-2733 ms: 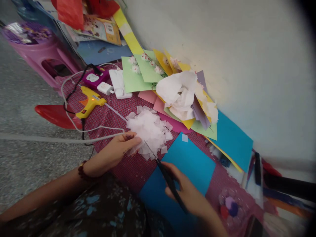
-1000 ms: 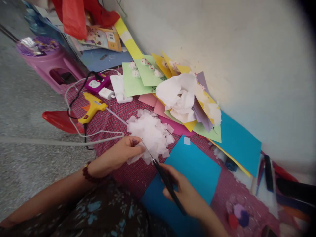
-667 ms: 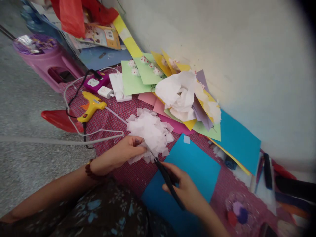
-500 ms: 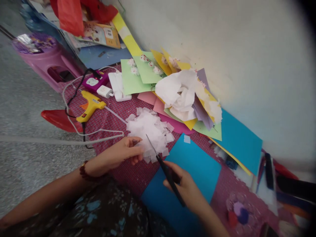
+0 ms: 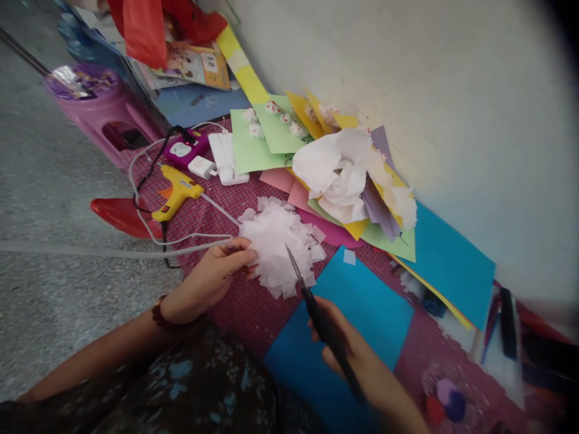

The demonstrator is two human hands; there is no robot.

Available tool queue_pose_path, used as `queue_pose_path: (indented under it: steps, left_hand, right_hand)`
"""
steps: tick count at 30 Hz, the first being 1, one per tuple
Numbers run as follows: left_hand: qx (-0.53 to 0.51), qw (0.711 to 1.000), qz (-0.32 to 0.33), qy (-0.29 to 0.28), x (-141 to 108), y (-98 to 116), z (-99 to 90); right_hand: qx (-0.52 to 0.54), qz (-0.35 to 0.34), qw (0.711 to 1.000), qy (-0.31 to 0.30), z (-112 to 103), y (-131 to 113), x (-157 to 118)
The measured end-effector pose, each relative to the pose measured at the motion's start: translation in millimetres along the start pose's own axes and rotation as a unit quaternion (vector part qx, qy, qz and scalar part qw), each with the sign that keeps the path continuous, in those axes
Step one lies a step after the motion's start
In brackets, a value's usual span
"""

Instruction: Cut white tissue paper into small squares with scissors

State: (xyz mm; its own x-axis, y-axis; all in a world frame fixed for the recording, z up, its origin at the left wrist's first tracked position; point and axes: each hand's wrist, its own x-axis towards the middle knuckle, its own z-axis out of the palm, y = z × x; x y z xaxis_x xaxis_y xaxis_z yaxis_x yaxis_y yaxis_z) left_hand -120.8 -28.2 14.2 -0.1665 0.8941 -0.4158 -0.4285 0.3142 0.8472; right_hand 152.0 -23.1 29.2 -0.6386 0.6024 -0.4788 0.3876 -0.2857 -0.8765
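My left hand (image 5: 221, 268) is closed in a pinch at the near-left edge of a heap of thin white paper pieces (image 5: 280, 241). A paper piece seems to be between thumb and forefinger, partly lost against the heap. In my right hand (image 5: 341, 334) is a pair of black-handled tweezers (image 5: 323, 322), their slim metal tips pointing up over the right part of the heap. Below them lies a blue sheet (image 5: 375, 307) with one small pale square (image 5: 349, 257) near its far corner.
A yellow glue gun (image 5: 178, 190) with cords lies left, beside a purple power strip (image 5: 183, 149). Crumpled white paper (image 5: 339, 175) rests on coloured cards along the wall. A pink stool (image 5: 108, 108) stands far left. A clear dish with pompoms (image 5: 447, 398) sits near right.
My left fingers have moved slightly up and closed on the heap's edge. The tweezers have shifted a little right and down from the left hand. The whole view has moved slightly.
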Motion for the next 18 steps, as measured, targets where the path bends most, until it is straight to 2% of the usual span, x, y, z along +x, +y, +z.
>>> queue_pose_path:
  steps: [3, 7, 12, 18]
  left_hand:
    - [0.005, 1.000, -0.009, -0.006, -2.5, -1.5, 4.1]
    - [0.037, 0.997, -0.052, -0.042, -3.8, -7.5, 7.1]
    - [0.038, 0.994, -0.078, -0.066, -3.2, -11.3, 7.6]
    - [0.041, 0.994, -0.072, -0.073, -1.4, -13.8, 7.5]
  right_hand:
    - [-0.009, 0.007, 1.000, -0.024, 1.6, 2.1, -1.4]
    - [0.013, 0.018, 0.999, -0.047, 7.7, 6.9, 6.6]
    - [0.045, 0.016, 0.998, -0.037, 13.4, 13.0, 18.0]
    - [0.112, 0.027, 0.993, -0.040, 15.0, 14.9, 20.8]
